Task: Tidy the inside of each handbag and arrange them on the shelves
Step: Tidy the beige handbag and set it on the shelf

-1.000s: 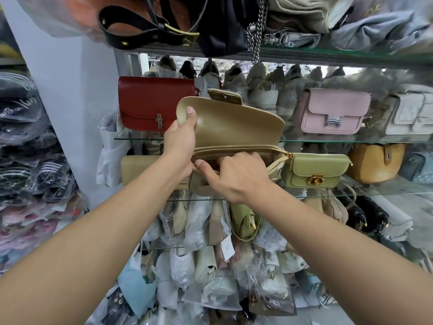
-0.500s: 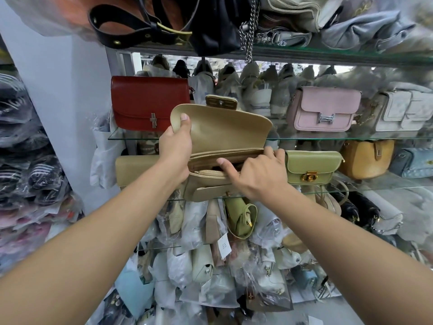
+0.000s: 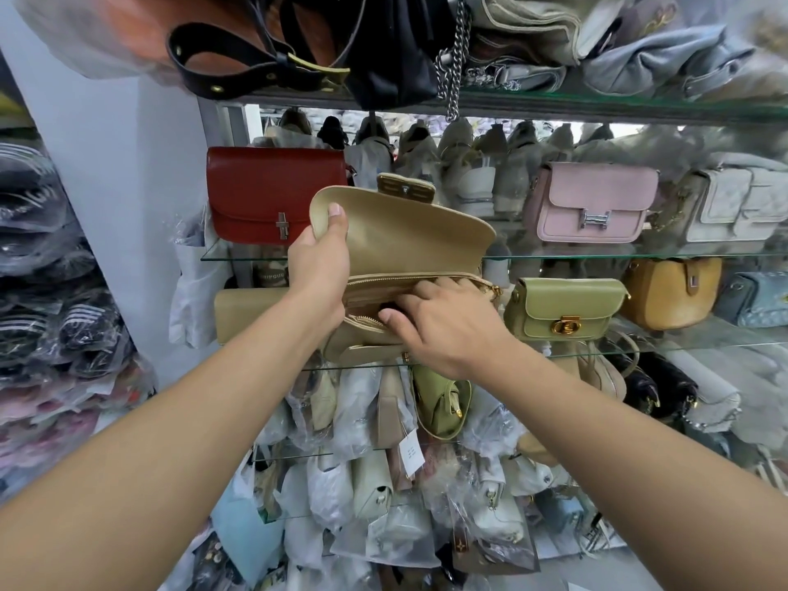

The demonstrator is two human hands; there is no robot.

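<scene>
Beige handbag point(image 3: 409, 236) held up before the glass shelf point(image 3: 639, 254), left hand point(image 3: 322, 266) gripping its raised flap, right hand point(image 3: 435, 322) fingers sunk in the open mouth, grasp impossible to tell; likely light, supple, smooth-skinned, best held by flap edge or underside.

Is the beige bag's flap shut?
No, the left hand holds up the flap of the beige bag while the right hand reaches inside.
</scene>
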